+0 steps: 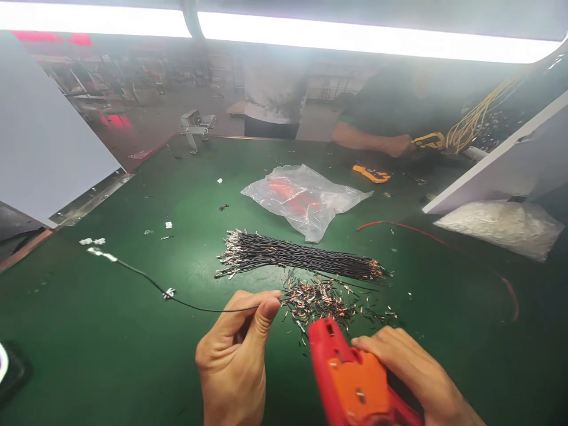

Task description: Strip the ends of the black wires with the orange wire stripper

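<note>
Between thumb and forefinger, my left hand (237, 349) pinches a thin black wire (142, 273) near its right end. The wire runs left to a white connector (102, 254) at its far end. My right hand (412, 370) is wrapped round a red and orange wire stripper (350, 378), its head pointing up and left, apart from the wire. Just beyond both hands lies a pile of cut wire ends (317, 299) with copper and black bits. Behind that pile rests a bundle of black wires (297, 254), metal terminals at its left and bare copper at its right.
A clear plastic bag (306, 198) with something red inside lies behind the bundle. Further right are a yellow hand tool (371, 174), a red wire (408, 226) and a bag of white parts (497, 225). Across the table, a co-worker's hand (397, 145) holds another yellow tool.
</note>
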Motion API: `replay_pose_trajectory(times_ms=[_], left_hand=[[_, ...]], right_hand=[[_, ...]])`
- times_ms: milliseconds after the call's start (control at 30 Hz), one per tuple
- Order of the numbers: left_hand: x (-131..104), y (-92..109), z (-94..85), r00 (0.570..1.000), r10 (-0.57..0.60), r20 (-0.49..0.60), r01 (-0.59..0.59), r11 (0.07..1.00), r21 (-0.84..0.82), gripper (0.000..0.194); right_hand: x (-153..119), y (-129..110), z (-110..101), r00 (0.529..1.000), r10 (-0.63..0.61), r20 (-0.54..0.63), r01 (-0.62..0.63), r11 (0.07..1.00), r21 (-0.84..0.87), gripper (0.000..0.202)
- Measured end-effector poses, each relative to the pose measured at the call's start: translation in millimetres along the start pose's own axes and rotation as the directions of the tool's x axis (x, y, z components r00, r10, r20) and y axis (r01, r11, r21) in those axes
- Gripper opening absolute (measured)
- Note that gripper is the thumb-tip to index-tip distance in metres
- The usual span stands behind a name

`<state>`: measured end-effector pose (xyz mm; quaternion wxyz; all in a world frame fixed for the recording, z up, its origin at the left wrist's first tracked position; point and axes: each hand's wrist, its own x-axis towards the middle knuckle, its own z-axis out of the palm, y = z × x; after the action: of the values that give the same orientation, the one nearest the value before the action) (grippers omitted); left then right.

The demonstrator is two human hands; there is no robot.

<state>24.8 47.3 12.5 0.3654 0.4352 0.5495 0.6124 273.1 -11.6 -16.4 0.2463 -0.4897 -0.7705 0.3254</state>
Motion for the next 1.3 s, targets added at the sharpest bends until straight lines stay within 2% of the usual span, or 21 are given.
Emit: replay_pose_trajectory(times_ms=[67, 100, 167, 200, 233, 300, 367, 500, 567, 600, 633, 700, 767, 833, 900, 967, 1100, 1300], left_hand=[[-0.8, 0.0, 0.0, 0.997, 0.058, 0.059, -0.060, 0.998, 0.032, 0.006], [-2.0, -1.2, 0.5, 0.992, 0.078, 0.099, -0.084, 0.995, 0.056, 0.006], [-5.8, -6.9, 2.4, 0.979, 0.094, 0.181, -0.113, 0.989, 0.098, 0.007], [-8.1, -11.1, 3.7, 0.971, 0.097, 0.220, -0.125, 0.985, 0.119, 0.007], [-10.6, -15.8, 5.2, 0.964, 0.101, 0.245, -0.139, 0.980, 0.142, 0.008], [-14.9, -24.7, 8.2, 0.942, 0.145, 0.302, -0.210, 0.958, 0.195, 0.009], [-18.0, -30.5, 10.5, 0.926, 0.177, 0.334, -0.265, 0.935, 0.237, 0.010], [-20.1, -31.9, 12.8, 0.897, 0.234, 0.375, -0.342, 0.905, 0.253, 0.010], [-20.2, -32.0, 13.8, 0.892, 0.235, 0.386, -0.345, 0.905, 0.247, 0.010], [-20.3, -32.6, 14.2, 0.891, 0.232, 0.389, -0.344, 0.906, 0.246, 0.010], [-20.6, -33.7, 14.7, 0.889, 0.227, 0.398, -0.342, 0.907, 0.246, 0.010], [-21.5, -36.0, 15.5, 0.878, 0.219, 0.426, -0.346, 0.905, 0.248, 0.010], [-22.4, -37.3, 16.0, 0.860, 0.227, 0.456, -0.365, 0.899, 0.242, 0.011], [-22.8, -37.0, 16.3, 0.840, 0.260, 0.477, -0.403, 0.886, 0.227, 0.012], [-22.4, -35.5, 16.1, 0.816, 0.314, 0.486, -0.456, 0.866, 0.205, 0.015], [-21.8, -33.9, 15.7, 0.795, 0.352, 0.495, -0.493, 0.850, 0.187, 0.018], [-25.3, -34.2, 16.7, 0.750, 0.395, 0.530, -0.541, 0.828, 0.149, 0.017], [-38.6, -39.8, 24.9, 0.763, 0.446, 0.468, -0.548, 0.830, 0.102, 0.015]], right_hand=[[5.6, 0.3, 5.4, 0.991, -0.128, 0.027, 0.130, 0.944, -0.302, 0.050], [8.1, 0.3, 10.6, 0.986, -0.157, 0.051, 0.165, 0.911, -0.378, 0.049], [11.8, 0.5, 23.8, 0.977, -0.195, 0.082, 0.210, 0.858, -0.469, 0.030], [13.0, 0.8, 30.6, 0.972, -0.222, 0.083, 0.232, 0.825, -0.516, 0.018], [14.0, 1.2, 36.7, 0.963, -0.263, 0.054, 0.247, 0.788, -0.565, 0.015], [16.4, 1.3, 45.0, 0.936, -0.349, -0.054, 0.235, 0.730, -0.641, 0.038], [20.2, 0.0, 46.7, 0.911, -0.394, -0.121, 0.225, 0.720, -0.656, 0.048], [27.1, -4.6, 37.8, 0.905, -0.418, -0.075, 0.272, 0.705, -0.655, 0.057], [26.4, -6.2, 33.5, 0.910, -0.409, -0.072, 0.278, 0.729, -0.625, 0.063], [24.8, -7.1, 32.1, 0.921, -0.378, -0.095, 0.258, 0.774, -0.578, 0.063], [22.6, -8.1, 31.2, 0.937, -0.321, -0.139, 0.212, 0.837, -0.504, 0.061], [17.9, -11.2, 30.4, 0.954, -0.125, -0.272, 0.043, 0.956, -0.289, 0.047], [15.4, -15.5, 30.9, 0.919, 0.095, -0.384, -0.121, 0.992, -0.045, 0.031], [16.2, -19.8, 33.0, 0.879, 0.220, -0.423, -0.179, 0.974, 0.136, 0.025], [19.5, -22.6, 36.6, 0.869, 0.238, -0.435, -0.156, 0.964, 0.215, 0.018], [23.1, -23.3, 40.4, 0.872, 0.212, -0.441, -0.130, 0.969, 0.209, 0.013], [26.1, -21.7, 42.4, 0.884, 0.214, -0.415, -0.156, 0.973, 0.171, 0.017], [25.6, -22.1, 38.6, 0.929, 0.160, -0.333, -0.117, 0.982, 0.146, 0.018]])
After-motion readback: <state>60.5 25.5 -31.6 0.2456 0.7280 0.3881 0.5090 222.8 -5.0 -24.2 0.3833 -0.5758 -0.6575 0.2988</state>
